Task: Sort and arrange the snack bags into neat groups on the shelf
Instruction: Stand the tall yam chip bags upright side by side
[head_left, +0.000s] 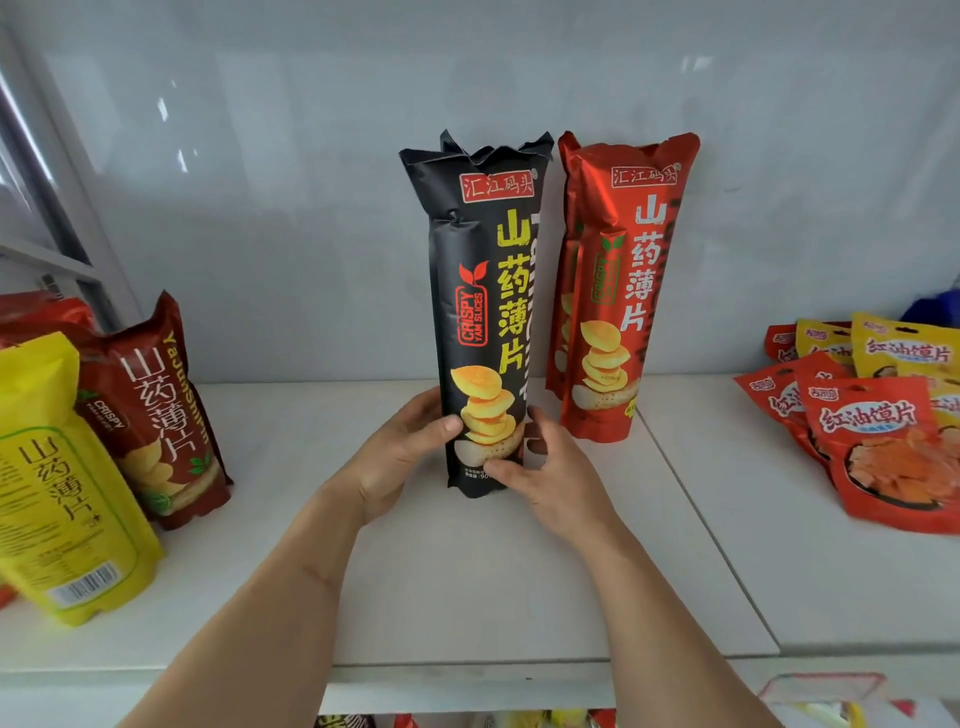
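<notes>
a: at the middle of the shelf (519, 597) we've got the black bag (485, 312) upright, its long axis vertical, base on the shelf board just left of the red bag (618, 291) standing against the far wall.

b: and our hands?

a: our left hand (400, 457) wraps the bag's lower left edge, thumb across the front; our right hand (550, 473) curls round its lower right side. both sets of fingers close on it low down, so the tall top is free to tip. the red bag is nearer our right hand.

b: so we'd judge the coming move as a slide right and far, until it sits beside the red one.

a: likely. hidden: another bag behind the black one shows only as an edge, and the same behind the red. yellow bag (57, 483) at near left is cut off.
</notes>
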